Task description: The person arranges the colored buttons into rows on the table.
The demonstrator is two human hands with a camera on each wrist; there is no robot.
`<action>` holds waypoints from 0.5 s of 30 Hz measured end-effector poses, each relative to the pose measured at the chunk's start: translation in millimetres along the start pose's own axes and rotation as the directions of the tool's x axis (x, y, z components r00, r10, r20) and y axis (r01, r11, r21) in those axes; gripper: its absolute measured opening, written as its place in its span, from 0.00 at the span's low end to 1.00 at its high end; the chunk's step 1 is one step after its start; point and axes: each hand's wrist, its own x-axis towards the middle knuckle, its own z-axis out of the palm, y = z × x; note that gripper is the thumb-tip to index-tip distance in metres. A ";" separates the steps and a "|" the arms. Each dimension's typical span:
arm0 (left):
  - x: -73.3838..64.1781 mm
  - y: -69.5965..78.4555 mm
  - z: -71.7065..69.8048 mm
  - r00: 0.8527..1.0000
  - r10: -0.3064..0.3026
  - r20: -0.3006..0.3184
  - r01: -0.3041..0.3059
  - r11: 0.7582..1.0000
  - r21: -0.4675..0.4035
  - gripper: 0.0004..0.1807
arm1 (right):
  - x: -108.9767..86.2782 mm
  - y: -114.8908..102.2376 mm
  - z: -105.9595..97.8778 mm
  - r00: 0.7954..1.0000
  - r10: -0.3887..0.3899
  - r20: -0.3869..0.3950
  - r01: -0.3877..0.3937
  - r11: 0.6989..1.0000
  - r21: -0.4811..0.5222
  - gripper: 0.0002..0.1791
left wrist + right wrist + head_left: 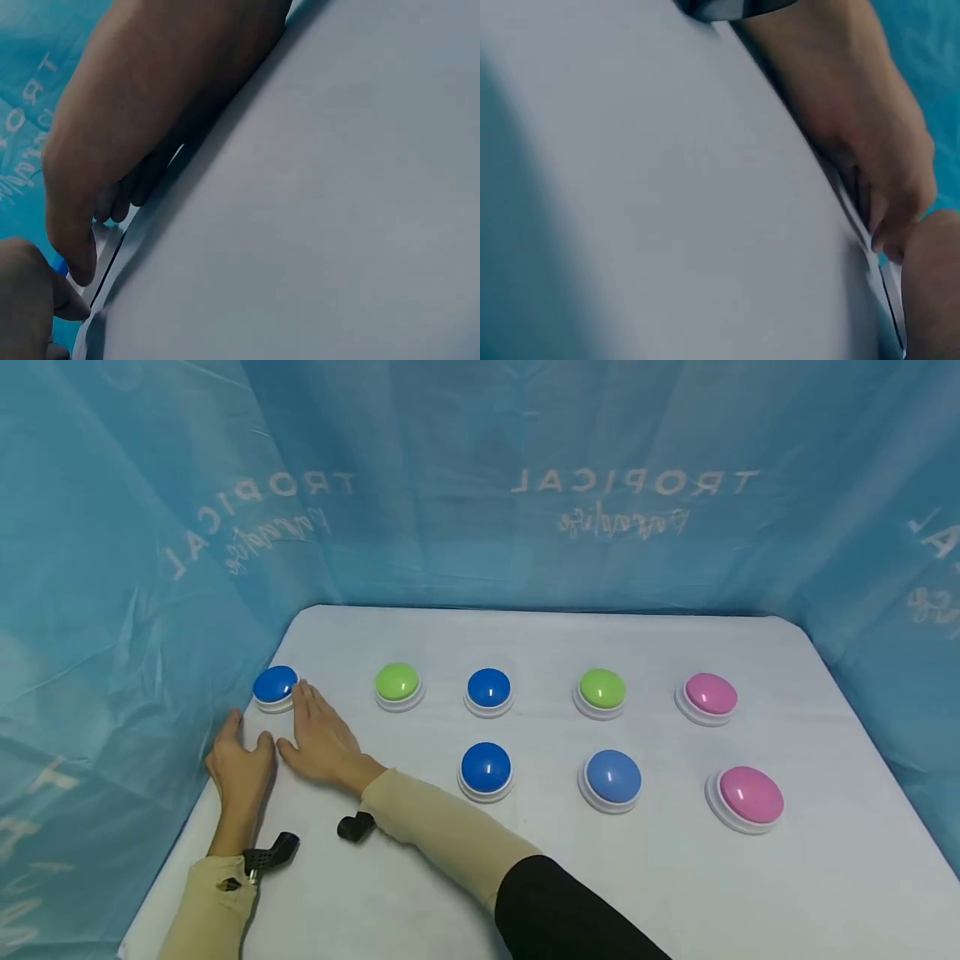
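At the table's left side, a glossy blue dome button (275,684) sits on a white round base. My right hand (322,739) lies with its fingers fairly straight, fingertips right at the button's right side. Nearer to me, my left hand (240,768) is below the same button, index finger pointing toward its base and thumb held apart. The two thumbs come close together. In the left wrist view my right hand (135,112) reaches down from the top, and my left hand (30,300) shows at the lower left. Neither hand grips anything.
Other buttons stand in two rows: green (397,682), blue (488,688), green (602,689) and pink (711,693) behind; blue (486,767), lighter blue (613,776) and pink (751,795) in front. Blue printed sheeting (450,527) surrounds the white table (420,885).
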 end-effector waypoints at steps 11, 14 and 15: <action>17.9 6.7 16.2 0.999 0.006 0.046 -0.004 0.999 -0.043 0.34 | 17.5 14.6 -1.2 1.000 0.019 0.000 -0.019 1.000 0.023 0.51; 14.0 5.5 12.5 1.000 0.019 0.009 -0.018 0.997 -0.081 0.32 | 12.2 11.9 -1.3 1.000 0.001 0.003 -0.001 1.000 0.023 0.53; 12.2 5.0 10.8 1.000 0.030 -0.006 -0.030 0.995 -0.095 0.31 | 9.7 10.3 -1.6 1.000 -0.005 0.001 0.005 1.000 0.023 0.53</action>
